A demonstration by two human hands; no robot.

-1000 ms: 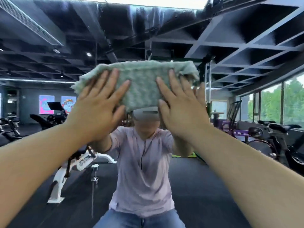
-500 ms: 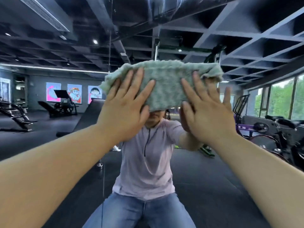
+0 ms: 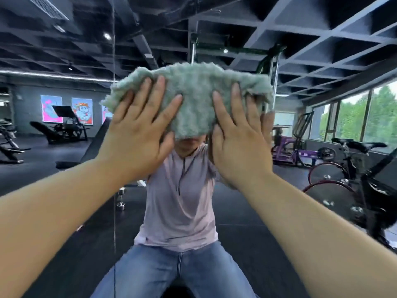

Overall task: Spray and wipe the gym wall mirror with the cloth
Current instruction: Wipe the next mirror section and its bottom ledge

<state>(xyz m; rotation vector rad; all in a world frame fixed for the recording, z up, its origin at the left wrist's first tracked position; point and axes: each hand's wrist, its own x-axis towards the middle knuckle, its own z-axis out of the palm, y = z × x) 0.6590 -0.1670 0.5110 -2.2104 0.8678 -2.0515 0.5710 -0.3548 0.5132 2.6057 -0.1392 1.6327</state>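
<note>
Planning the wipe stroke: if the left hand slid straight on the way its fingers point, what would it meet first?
The cloth: the left hand presses flat fingers on it, pointing up and slightly right. Beyond the cloth's top edge, likely only bare mirror.

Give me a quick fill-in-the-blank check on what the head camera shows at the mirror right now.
1. The cloth pressed to the mirror is pale ___ in colour.
2. Counting the left hand and the right hand, ___ hands press on it with straight fingers.
3. The reflected exercise bike with red-rimmed wheels shows on the ___ side of the view.
4. The reflected person's jeans are ___.

Missing words: green; two; right; blue.
</note>
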